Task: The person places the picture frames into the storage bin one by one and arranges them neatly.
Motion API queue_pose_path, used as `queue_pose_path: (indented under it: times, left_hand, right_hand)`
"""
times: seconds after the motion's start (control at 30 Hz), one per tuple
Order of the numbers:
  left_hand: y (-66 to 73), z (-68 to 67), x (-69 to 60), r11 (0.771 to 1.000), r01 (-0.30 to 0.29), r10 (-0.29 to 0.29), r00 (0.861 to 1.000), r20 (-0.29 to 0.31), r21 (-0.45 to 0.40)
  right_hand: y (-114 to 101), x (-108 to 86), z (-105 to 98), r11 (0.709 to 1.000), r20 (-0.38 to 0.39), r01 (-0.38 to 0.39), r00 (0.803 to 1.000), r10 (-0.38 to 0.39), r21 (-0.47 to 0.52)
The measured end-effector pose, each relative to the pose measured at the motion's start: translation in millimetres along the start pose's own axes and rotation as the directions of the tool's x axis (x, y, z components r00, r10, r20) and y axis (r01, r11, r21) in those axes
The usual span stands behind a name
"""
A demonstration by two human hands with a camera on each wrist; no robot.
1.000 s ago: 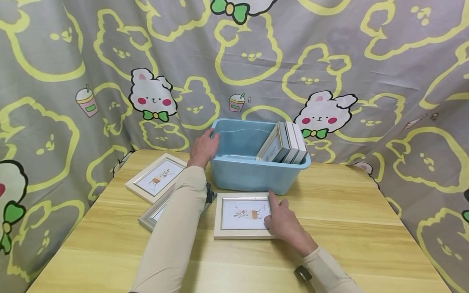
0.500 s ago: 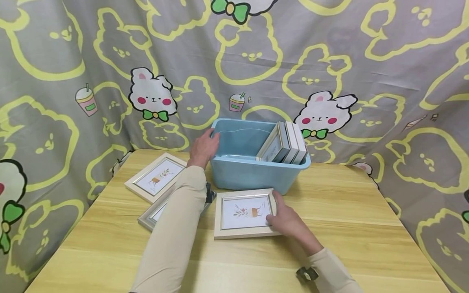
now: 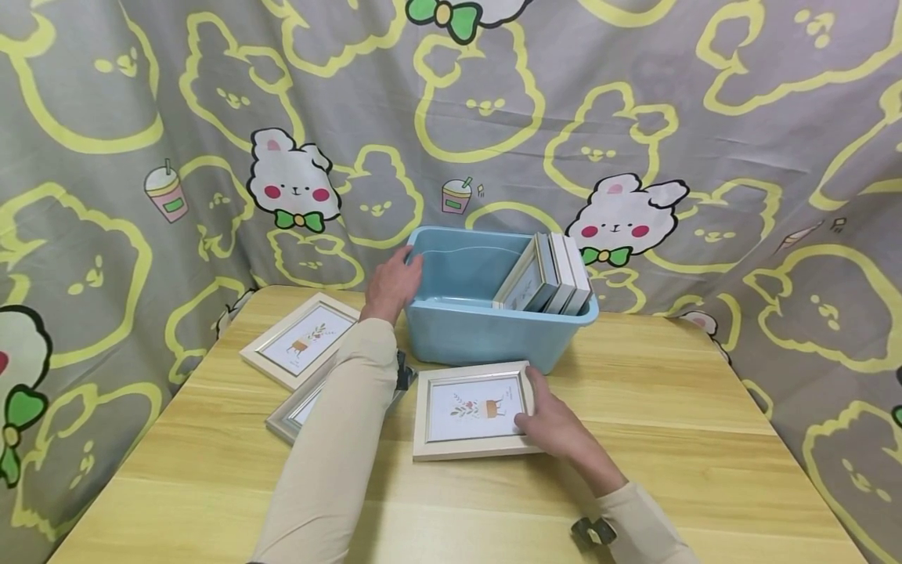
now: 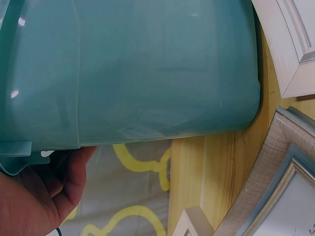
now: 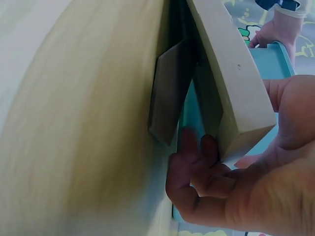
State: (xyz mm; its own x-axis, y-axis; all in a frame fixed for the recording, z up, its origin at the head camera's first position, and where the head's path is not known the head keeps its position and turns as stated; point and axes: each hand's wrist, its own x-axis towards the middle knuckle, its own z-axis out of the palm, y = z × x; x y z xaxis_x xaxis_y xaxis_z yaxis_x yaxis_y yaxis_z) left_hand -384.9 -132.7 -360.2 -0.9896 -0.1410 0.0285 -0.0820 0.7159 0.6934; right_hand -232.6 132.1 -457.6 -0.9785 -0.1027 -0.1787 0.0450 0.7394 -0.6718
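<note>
My left hand [image 3: 392, 290] grips the left rim of a light blue plastic bin [image 3: 479, 338]. In the left wrist view its fingers [image 4: 74, 184] curl beneath that rim. A cream picture frame [image 3: 461, 450] with a plant print is pinched at its right edge by my right hand [image 3: 564, 427], thumb on the front and fingers behind. Its right side is tilted up off the table. From the right wrist view, a dark easel leg [image 5: 172, 93] sticks out from the back of the frame. Several picture frames [image 3: 557, 274] lean together at the right end inside the bin.
Another cream picture frame [image 3: 264, 360] lies on the wooden table [image 3: 669, 439] at the left. A grey-brown picture frame [image 3: 285, 415] beside it is partly hidden by my left sleeve [image 3: 331, 446]. A patterned curtain [image 3: 486, 141] hangs behind the table.
My right hand has raised the right side of the picture frame off the table and shifted slightly right. The left hand and the bin have stayed in place.
</note>
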Motion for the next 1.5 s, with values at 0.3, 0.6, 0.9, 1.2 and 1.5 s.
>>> queue_pose_path:
  times: [0.3,0.6,0.9,1.2,1.5]
  left_hand:
    - [0.7,-0.4,-0.4,1.0,0.008,-0.008,1.0,0.008,0.0]
    - [-0.4,-0.2,1.0,1.0,0.006,-0.006,1.0,0.012,-0.01]
    - [-1.8,-0.5,2.5,1.0,0.011,-0.011,1.0,0.012,-0.001]
    - [-1.7,-0.6,3.0,1.0,0.013,-0.013,1.0,0.009,-0.006]
    - [-1.8,0.0,2.9,1.0,0.012,-0.012,1.0,0.015,-0.006]
  right_hand:
    - [4,1.0,2,1.0,0.012,0.009,1.0,-0.009,-0.002]
    - [3,1.8,-2,0.997,0.003,0.051,0.999,-0.051,0.055]
    - [2,1.8,-5,0.98,-0.039,0.005,0.999,0.003,0.201]
    - [-11,-11.3,-12,0.911,-0.066,0.066,0.997,-0.043,0.407]
    - [-25,-23.0,-21,0.839,-0.037,0.093,0.996,-0.087,0.536]
